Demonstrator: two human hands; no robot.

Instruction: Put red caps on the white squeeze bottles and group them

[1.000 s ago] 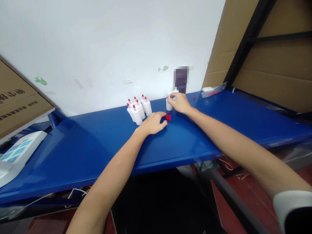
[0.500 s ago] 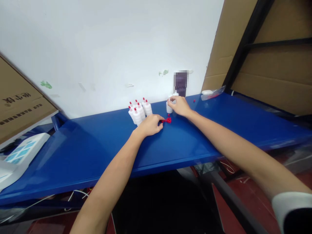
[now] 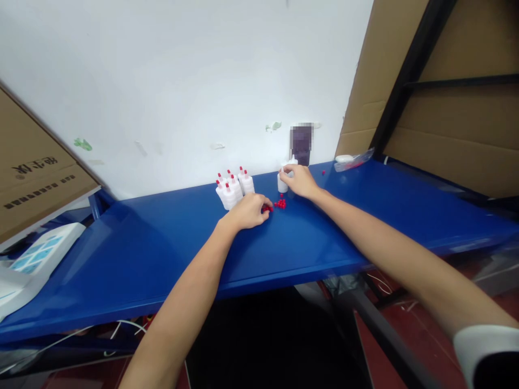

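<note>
My right hand [image 3: 299, 180] is closed round a small white bottle [image 3: 282, 183] standing at the back of the blue table [image 3: 162, 243]. My left hand [image 3: 247, 210] rests on the table, its fingers pinched at a little heap of red caps [image 3: 279, 203]; one red cap shows at its fingertips. Just behind my left hand stands a cluster of several white bottles with red caps [image 3: 233, 188]. A second uncapped white bottle [image 3: 292, 161] stands behind my right hand.
A single red cap [image 3: 323, 173] lies apart to the right. A clear plastic bag [image 3: 351, 158] lies by the cardboard sheet [image 3: 446, 97] and black frame at right. A cardboard box [image 3: 32, 173] and a white keypad device [image 3: 28, 265] are at left.
My left hand has drawn back a little from the heap of red caps with its fingers pinched together. The view has tilted slightly. My right hand stays on the bottle.
</note>
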